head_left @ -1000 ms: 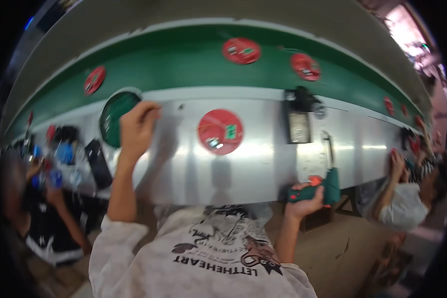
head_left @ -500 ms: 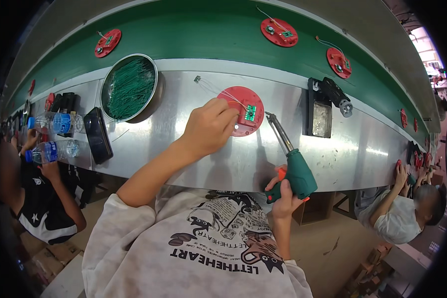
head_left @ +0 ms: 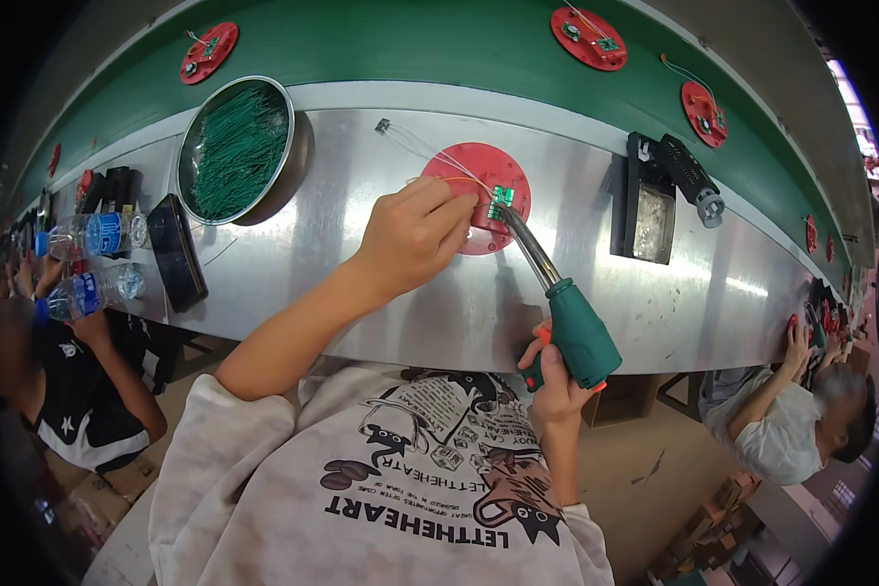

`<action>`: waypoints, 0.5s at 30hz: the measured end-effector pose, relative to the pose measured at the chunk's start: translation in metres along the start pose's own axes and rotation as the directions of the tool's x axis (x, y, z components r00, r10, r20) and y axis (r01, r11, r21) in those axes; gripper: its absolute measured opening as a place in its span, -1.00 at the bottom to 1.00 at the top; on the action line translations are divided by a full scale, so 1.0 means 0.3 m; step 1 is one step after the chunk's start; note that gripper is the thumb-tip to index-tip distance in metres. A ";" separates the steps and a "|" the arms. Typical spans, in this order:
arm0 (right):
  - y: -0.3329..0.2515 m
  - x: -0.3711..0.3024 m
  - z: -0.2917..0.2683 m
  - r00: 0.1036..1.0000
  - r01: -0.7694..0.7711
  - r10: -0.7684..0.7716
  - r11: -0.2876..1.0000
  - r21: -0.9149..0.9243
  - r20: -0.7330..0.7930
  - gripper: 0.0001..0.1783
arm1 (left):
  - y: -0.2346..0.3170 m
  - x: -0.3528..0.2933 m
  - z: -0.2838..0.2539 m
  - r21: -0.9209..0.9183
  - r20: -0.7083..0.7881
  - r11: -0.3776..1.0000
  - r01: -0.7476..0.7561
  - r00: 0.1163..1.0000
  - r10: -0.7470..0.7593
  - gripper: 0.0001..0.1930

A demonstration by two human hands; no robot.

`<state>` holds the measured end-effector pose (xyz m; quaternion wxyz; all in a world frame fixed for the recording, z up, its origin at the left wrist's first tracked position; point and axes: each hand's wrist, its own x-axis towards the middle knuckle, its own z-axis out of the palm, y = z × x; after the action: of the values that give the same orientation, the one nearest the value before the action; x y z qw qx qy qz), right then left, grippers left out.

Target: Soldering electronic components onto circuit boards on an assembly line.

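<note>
- The left hand has its thumb and fingers pressed together over the left part of the red disc; what is pinched between them, I cannot tell.
- The right hand is wrapped around the handle of a green soldering gun, which has orange parts.
- The metal tip of this gun points up and to the left, and its end is at the green circuit board on the disc.
- The red disc lies flat on the metal table, in front of the person.
- Thin pale wires go from the disc to a small dark part on the table, beyond the left hand.
- To the left stands a steel bowl with many green wires, and nearer is a black phone.
- To the right is a black stand with a metal tray.
- Farther, a green belt carries more red discs.
- One co-worker is at left, another at right.
</note>
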<state>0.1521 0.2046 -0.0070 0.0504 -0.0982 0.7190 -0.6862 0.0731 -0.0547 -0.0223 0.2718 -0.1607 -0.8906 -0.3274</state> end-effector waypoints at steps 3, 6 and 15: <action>0.005 0.000 0.005 1.000 -0.001 0.001 1.000 0.011 -0.007 -0.62 | 0.005 -0.001 -0.005 0.002 0.012 1.000 0.008 1.000 -0.009 -0.85; 0.002 0.004 0.006 1.000 -0.007 0.007 1.000 0.020 0.003 -0.65 | 0.005 -0.001 -0.007 0.003 0.008 1.000 0.014 1.000 -0.014 -0.85; -0.039 0.012 0.023 0.990 -0.125 0.127 0.991 0.036 -0.067 -0.66 | -0.011 -0.007 -0.002 -0.034 -0.002 0.999 0.016 1.000 -0.017 -0.79</action>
<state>0.1508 0.1965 0.0045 0.0704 -0.0278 0.7141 -0.6959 0.0737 -0.0577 -0.0247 0.2675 -0.1575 -0.8858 -0.3449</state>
